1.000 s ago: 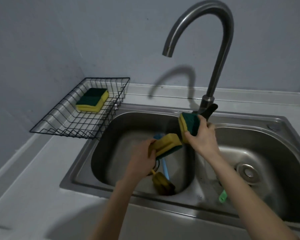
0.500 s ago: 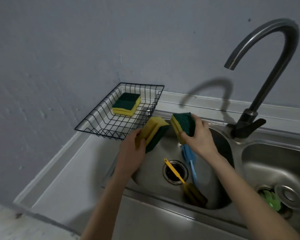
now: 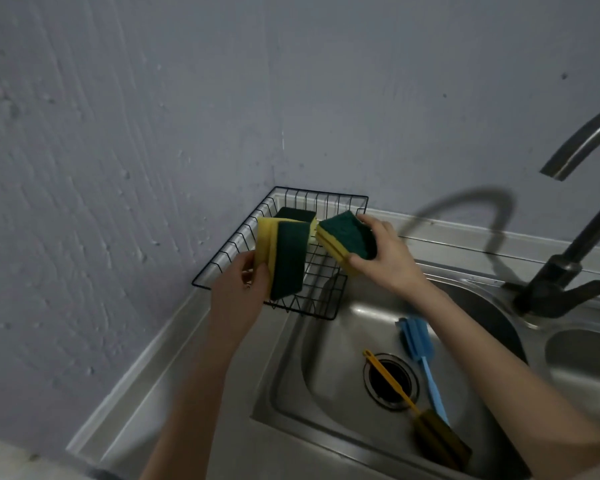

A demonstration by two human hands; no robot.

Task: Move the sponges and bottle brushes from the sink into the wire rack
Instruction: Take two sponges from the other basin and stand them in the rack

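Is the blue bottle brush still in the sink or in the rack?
In the sink: the blue bottle brush lies in the basin beside the drain.

Over the wire rack (image 3: 229,251), the left hand (image 3: 236,299) grips one sponge (image 3: 284,258) on edge and the right hand (image 3: 385,261) another (image 3: 347,237); a third sponge (image 3: 295,213) lies inside; blue brush (image 3: 418,344) and yellow brush (image 3: 426,424) lie in the sink (image 3: 291,386)
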